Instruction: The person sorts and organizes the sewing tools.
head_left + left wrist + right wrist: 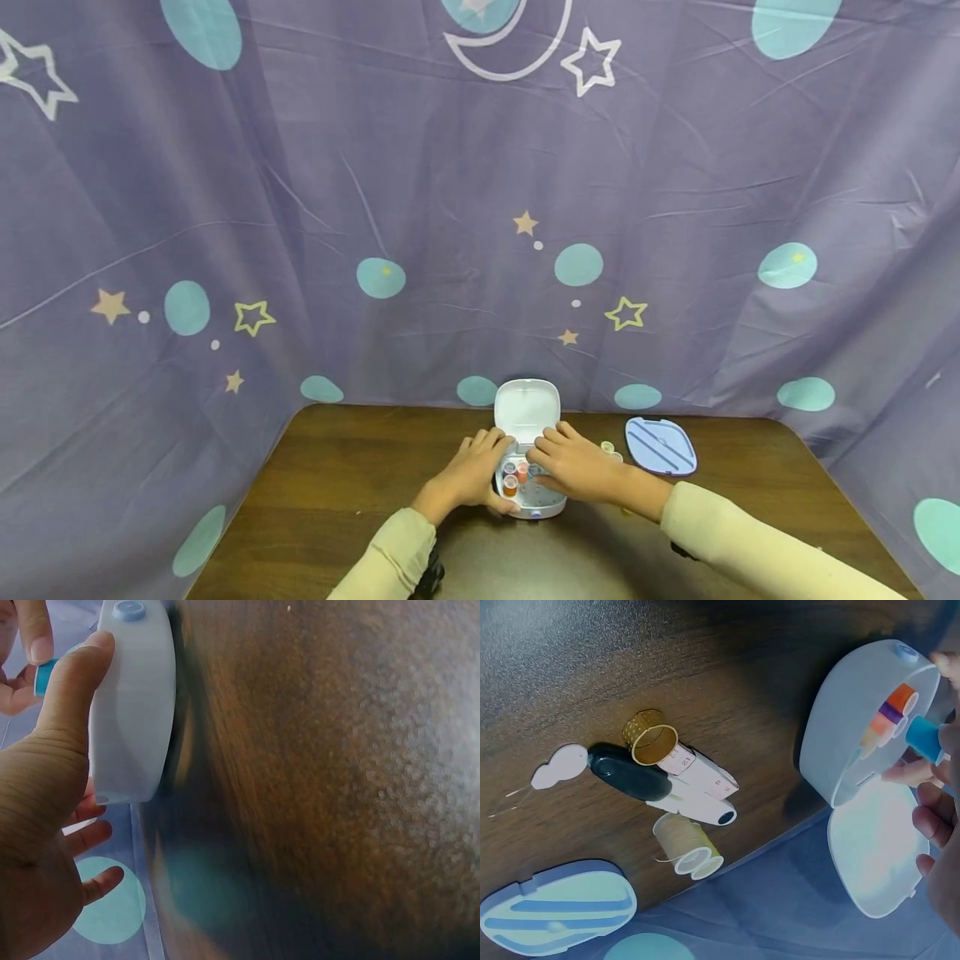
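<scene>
A small white sewing box (553, 502) stands on the brown table with its lid (527, 408) raised at the back. My left hand (476, 471) holds the box at its left side, thumb on the front rim and fingers toward the hinge. Between the fingertips of my right hand (570, 462) is a teal thread spool (924, 738), pinched at the open top of the box. Orange (902, 699), purple and pinkish spools stand inside along the left part. Small pegs show on the box floor in the head view.
Right of the box lie a gold thimble (651, 737), a folded tape measure (705, 774), a black oval-ended tool (626, 771), a needle threader (561, 765) and cream and yellow thread spools (684, 844). Farther right is a lilac compartment tray (660, 446). A purple curtain (450, 208) hangs behind the table.
</scene>
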Tool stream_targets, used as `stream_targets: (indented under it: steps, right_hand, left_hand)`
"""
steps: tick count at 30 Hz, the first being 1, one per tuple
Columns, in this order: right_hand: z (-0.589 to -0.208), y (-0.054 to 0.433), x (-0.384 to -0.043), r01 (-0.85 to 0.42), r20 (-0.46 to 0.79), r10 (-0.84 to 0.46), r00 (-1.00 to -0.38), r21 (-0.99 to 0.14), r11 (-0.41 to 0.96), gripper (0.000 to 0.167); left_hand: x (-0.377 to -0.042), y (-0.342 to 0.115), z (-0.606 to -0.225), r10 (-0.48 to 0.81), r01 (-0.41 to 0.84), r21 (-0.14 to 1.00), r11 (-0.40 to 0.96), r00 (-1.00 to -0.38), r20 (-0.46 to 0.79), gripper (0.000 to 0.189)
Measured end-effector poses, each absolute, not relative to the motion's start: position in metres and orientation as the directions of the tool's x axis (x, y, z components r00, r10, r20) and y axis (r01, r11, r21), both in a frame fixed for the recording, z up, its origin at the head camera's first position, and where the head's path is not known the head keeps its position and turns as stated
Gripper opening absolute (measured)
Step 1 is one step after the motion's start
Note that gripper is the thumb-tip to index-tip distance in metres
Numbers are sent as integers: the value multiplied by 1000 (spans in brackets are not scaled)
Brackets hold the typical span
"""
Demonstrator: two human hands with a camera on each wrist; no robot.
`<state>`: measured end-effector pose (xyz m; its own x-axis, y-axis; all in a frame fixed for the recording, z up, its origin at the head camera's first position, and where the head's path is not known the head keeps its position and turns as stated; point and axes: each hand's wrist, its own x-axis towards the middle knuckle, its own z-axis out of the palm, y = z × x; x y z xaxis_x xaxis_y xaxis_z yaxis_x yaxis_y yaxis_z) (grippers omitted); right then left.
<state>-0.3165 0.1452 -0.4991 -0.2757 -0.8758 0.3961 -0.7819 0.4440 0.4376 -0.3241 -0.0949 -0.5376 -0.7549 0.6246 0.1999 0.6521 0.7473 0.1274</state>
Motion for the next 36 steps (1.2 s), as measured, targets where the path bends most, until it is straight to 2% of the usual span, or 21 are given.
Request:
stream_targets:
  steps: [18,22,29,36]
  right_hand:
    - [-507,137,-320,-752,289,-914,-284,525,400,36]
    - [-510,138,-321,-751,274,-913,-303,521,406,36]
    - [-513,135,-325,-764,274,-915,-297,507,400,36]
    - [-513,130,-324,-770,221,-915,-338,494,404,35]
  left_hand:
    - [-325,-96,-538,631,660,126,740,-747,208,102]
    - [-326,-95,-540,626,653,127,747,-754,197,103]
    - [-325,-95,-540,627,654,140,744,-755,191,103]
    - [-327,-95,-541,627,656,143,741,-752,203,104]
